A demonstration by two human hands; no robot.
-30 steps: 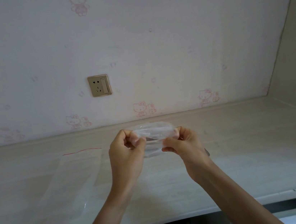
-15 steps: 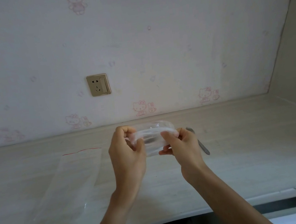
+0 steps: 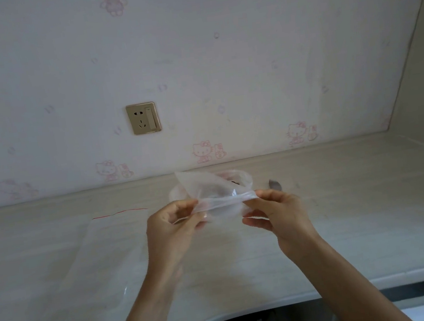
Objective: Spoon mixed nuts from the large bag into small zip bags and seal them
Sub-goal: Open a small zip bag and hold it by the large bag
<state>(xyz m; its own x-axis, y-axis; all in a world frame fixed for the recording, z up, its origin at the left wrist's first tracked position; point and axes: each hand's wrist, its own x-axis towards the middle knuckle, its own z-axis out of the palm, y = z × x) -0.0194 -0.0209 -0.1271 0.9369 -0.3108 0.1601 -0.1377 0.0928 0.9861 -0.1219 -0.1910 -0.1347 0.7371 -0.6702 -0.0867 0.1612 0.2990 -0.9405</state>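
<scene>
Left hand [image 3: 172, 228] and right hand [image 3: 279, 212] each pinching an end of small bag [image 3: 209, 191] above counter [image 3: 348, 223], big bag [image 3: 83, 258] flat left of hands, spoon [image 3: 275, 185] just right of small bag

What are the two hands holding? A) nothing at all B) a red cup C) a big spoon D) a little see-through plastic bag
D: the left hand and the right hand each pinch one end of a small clear zip bag, stretched between them above the counter.
</scene>
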